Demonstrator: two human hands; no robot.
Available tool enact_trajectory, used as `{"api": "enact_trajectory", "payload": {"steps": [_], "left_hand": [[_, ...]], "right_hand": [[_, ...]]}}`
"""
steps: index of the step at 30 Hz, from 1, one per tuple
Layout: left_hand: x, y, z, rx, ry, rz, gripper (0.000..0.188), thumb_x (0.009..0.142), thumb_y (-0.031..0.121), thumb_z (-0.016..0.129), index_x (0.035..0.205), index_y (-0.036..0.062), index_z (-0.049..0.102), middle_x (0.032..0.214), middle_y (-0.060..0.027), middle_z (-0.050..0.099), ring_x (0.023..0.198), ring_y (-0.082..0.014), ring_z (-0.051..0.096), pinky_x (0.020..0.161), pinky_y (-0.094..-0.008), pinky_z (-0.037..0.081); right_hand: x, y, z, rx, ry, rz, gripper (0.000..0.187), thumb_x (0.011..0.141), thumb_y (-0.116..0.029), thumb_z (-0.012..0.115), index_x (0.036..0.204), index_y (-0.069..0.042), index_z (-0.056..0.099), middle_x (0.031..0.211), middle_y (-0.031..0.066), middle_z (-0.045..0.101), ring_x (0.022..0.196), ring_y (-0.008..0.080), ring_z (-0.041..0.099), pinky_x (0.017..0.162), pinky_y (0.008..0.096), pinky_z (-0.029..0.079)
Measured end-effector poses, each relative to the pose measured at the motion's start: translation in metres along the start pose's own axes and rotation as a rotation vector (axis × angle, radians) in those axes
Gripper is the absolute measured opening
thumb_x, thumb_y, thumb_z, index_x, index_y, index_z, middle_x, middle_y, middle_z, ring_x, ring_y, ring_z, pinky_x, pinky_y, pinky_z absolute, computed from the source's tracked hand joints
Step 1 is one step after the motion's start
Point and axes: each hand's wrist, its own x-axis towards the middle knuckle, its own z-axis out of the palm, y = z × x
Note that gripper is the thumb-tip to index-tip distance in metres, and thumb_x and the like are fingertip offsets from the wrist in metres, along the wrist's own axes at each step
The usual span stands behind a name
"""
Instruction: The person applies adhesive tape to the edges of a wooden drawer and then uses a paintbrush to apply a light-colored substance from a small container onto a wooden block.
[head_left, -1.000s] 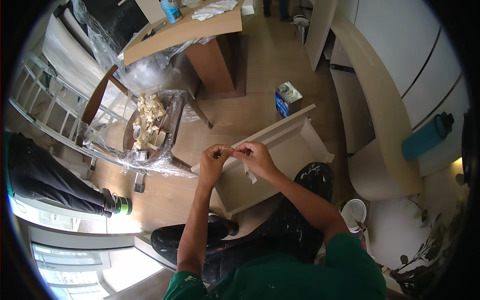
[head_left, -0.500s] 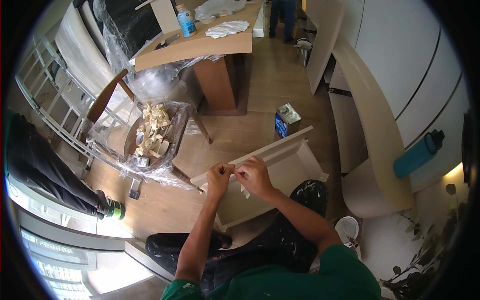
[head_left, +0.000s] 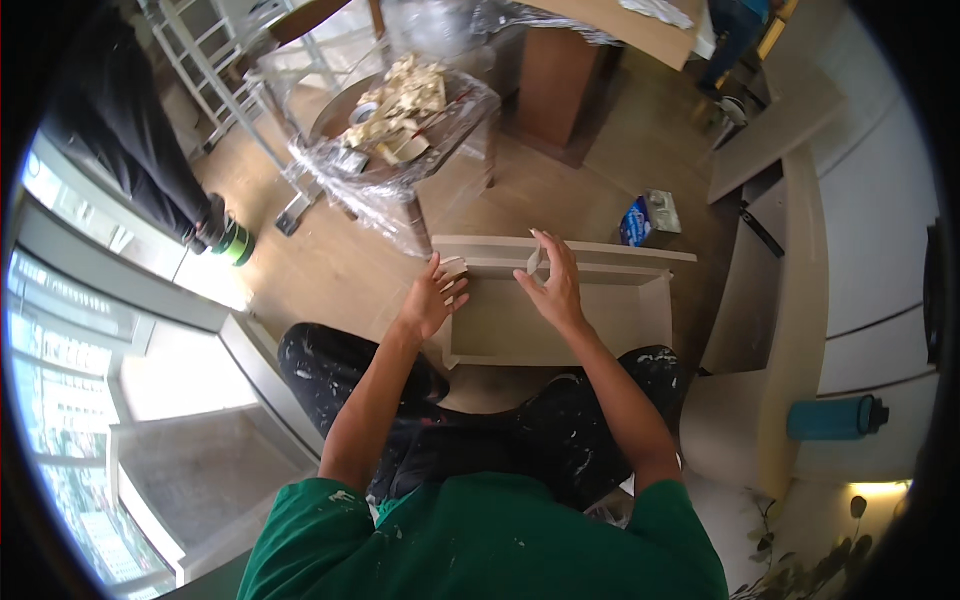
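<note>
left hand, fingers spread; right hand, fingers curved, pale strip between thumb and forefinger, pinch unclear; pale open box under both hands' fingers; blue-sided can beyond, right of fingers

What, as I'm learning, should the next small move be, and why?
Perhaps drop the thin pale strip onto the crumpled cream scraps on the plastic-wrapped brown chair: the right hand seems to pinch it, and the scraps look similar.
</note>
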Motion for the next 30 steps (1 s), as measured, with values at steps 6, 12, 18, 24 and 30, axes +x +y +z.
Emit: {"api": "enact_trajectory", "payload": {"steps": [6, 12, 18, 24, 30], "left_hand": [[-0.010, -0.022, -0.052, -0.093, 0.032, -0.027, 0.106, 0.094, 0.074, 0.058, 0.165, 0.0059, 0.017, 0.159, -0.0139, 0.039, 0.144, -0.0282, 0.042, 0.115, -0.0458, 0.041], [-0.004, -0.043, -0.081, -0.122, 0.143, -0.089, 0.114, 0.092, 0.076, 0.057, 0.166, 0.0036, 0.008, 0.168, -0.0182, 0.026, 0.152, -0.0314, 0.033, 0.121, -0.0468, 0.036], [0.000, -0.057, -0.105, -0.044, 0.156, -0.124, 0.113, 0.093, 0.075, 0.057, 0.165, 0.0021, 0.010, 0.168, -0.0189, 0.025, 0.153, -0.0323, 0.030, 0.123, -0.0475, 0.032], [-0.003, -0.068, -0.109, 0.155, 0.245, -0.102, 0.106, 0.093, 0.071, 0.062, 0.162, -0.0003, 0.024, 0.164, -0.0209, 0.031, 0.152, -0.0332, 0.032, 0.121, -0.0451, 0.032], [0.000, -0.084, -0.107, 0.683, 0.429, 0.037, 0.082, 0.092, 0.065, 0.067, 0.141, -0.0007, 0.060, 0.130, -0.0211, 0.066, 0.123, -0.0333, 0.060, 0.100, -0.0409, 0.050]], "right_hand": [[0.004, -0.002, 0.092, 0.458, -0.320, 0.357, 0.080, 0.082, -0.027, 0.087, 0.146, -0.003, 0.045, 0.101, 0.0123, 0.076, 0.090, 0.0205, 0.071, 0.081, 0.0364, 0.055], [-0.025, 0.014, 0.158, 0.571, -0.488, 0.530, 0.082, 0.079, -0.017, 0.089, 0.144, -0.001, 0.043, 0.092, 0.0087, 0.075, 0.084, 0.0147, 0.069, 0.078, 0.0315, 0.054], [-0.039, 0.014, 0.183, 0.512, -0.564, 0.586, 0.073, 0.080, -0.008, 0.086, 0.143, -0.002, 0.048, 0.091, 0.0074, 0.072, 0.082, 0.0133, 0.065, 0.076, 0.0314, 0.053], [-0.056, 0.026, 0.198, 0.531, -0.602, 0.541, 0.068, 0.080, -0.005, 0.083, 0.139, -0.003, 0.049, 0.091, 0.0083, 0.073, 0.081, 0.0145, 0.068, 0.073, 0.0321, 0.053], [-0.065, 0.029, 0.197, 0.224, -0.681, 0.445, 0.062, 0.079, -0.005, 0.080, 0.134, -0.005, 0.052, 0.079, 0.0091, 0.071, 0.074, 0.0176, 0.069, 0.069, 0.0346, 0.053]]}}
